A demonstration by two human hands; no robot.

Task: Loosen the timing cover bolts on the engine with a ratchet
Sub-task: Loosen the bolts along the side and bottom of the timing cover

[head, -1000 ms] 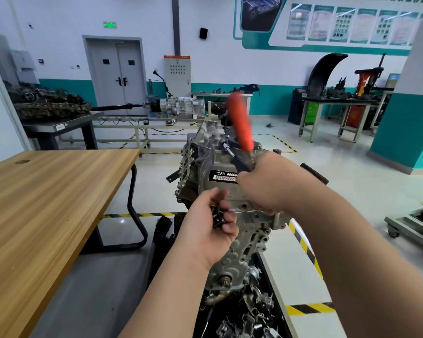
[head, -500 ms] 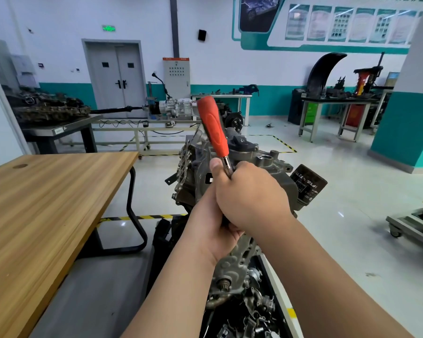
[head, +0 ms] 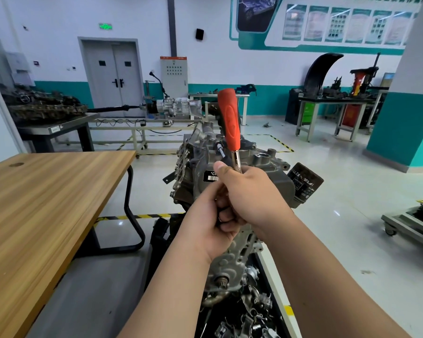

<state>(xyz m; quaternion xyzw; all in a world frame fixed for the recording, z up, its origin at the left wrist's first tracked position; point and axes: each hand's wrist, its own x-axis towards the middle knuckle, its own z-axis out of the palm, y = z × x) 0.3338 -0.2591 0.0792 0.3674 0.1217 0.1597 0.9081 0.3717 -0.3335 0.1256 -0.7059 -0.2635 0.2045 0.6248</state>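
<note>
Lower centre, the left hand (head: 205, 220) curls its fingers round the hidden lower end of the ratchet (head: 230, 120), likely steadying it on a bolt. Just above, the right hand (head: 252, 196) closes its fingers on the shaft for leverage. Behind them the engine (head: 266, 167) fills mid-frame, with the bench (head: 47, 191) at left. Since 0.5 s ago the orange handle has swung right and stands more upright.

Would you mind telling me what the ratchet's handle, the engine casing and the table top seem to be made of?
Ratchet handle: likely rubber or plastic, matte orange-red, moulded recess.
Engine casing: seemingly cast aluminium, dull grey, ribbed, with bosses.
Table top: wood or wood-look laminate, straight grain lines.
</note>
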